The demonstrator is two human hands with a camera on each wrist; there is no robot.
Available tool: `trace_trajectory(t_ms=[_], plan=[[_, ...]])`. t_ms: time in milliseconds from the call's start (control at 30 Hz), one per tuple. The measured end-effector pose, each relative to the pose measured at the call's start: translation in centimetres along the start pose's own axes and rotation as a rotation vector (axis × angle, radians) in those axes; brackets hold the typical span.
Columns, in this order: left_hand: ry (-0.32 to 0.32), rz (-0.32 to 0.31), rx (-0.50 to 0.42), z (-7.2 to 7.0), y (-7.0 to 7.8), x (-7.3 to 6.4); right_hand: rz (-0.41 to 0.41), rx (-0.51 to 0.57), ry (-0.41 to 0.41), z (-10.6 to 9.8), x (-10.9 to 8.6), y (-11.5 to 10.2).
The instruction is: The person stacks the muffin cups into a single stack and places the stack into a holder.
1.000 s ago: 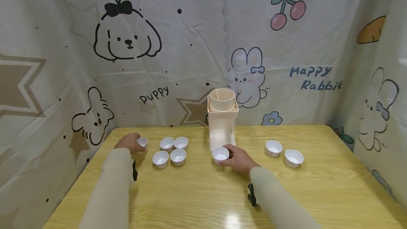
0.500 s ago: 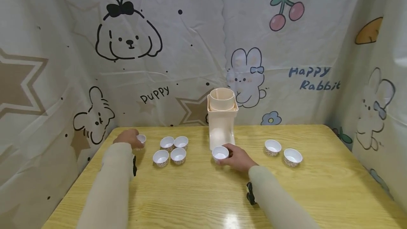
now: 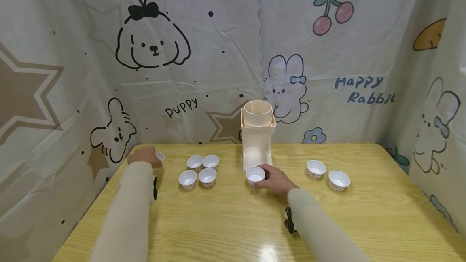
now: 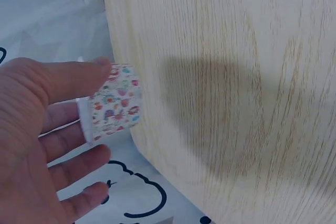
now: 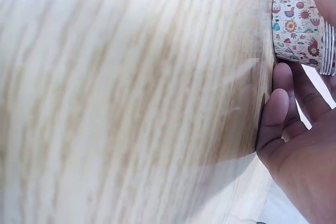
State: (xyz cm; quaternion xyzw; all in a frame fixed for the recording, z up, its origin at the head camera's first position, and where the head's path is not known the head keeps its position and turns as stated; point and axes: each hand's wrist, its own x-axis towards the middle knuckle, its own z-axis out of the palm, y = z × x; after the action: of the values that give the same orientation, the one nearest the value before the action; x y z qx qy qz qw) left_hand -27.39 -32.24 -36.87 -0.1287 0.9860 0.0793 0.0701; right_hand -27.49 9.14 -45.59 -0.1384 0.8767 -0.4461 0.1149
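My left hand (image 3: pixel 145 156) is at the far left corner of the table, pinching a small paper baking cup (image 4: pixel 118 100) with a colourful print between thumb and fingers. In the left wrist view the cup's white rim faces the palm, and the ring and little fingers stand apart from it. My right hand (image 3: pixel 275 179) holds a stack of the same printed cups (image 5: pixel 296 30), whose several rims show layered in the right wrist view. From the head view, that stack (image 3: pixel 255 174) sits upright just in front of a cream-coloured cup dispenser (image 3: pixel 257 140).
Several white-lined cups (image 3: pixel 188 179) stand grouped left of the dispenser. Two others, a nearer cup (image 3: pixel 339 180) and a farther cup (image 3: pixel 316 169), stand at the right. A patterned cloth (image 3: pixel 225 51) hangs behind the wooden table (image 3: pixel 218 225).
My left hand has shifted left and farther back with its cup. The right hand stays with its stack before the dispenser. The head view has turned slightly.
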Motion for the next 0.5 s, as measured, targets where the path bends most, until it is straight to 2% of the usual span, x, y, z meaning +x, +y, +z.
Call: trace_trajectory(t_ms=[100,200,333,500], plan=[[0.067,0.014,0.028,-0.2,0.3,0.2,0.013,0.015,0.009,0.0,0.0,0.1],[0.129,0.066,0.059,-0.5,0.7,0.4,0.023,0.011,0.011,-0.1,0.1,0.1],[0.165,0.164,0.058,-1.0,1.8,0.7,0.024,0.001,0.005,-0.3,0.4,0.0],[0.233,0.324,0.024,-1.2,4.2,0.5,0.013,-0.007,0.002,0.1,0.2,0.2]])
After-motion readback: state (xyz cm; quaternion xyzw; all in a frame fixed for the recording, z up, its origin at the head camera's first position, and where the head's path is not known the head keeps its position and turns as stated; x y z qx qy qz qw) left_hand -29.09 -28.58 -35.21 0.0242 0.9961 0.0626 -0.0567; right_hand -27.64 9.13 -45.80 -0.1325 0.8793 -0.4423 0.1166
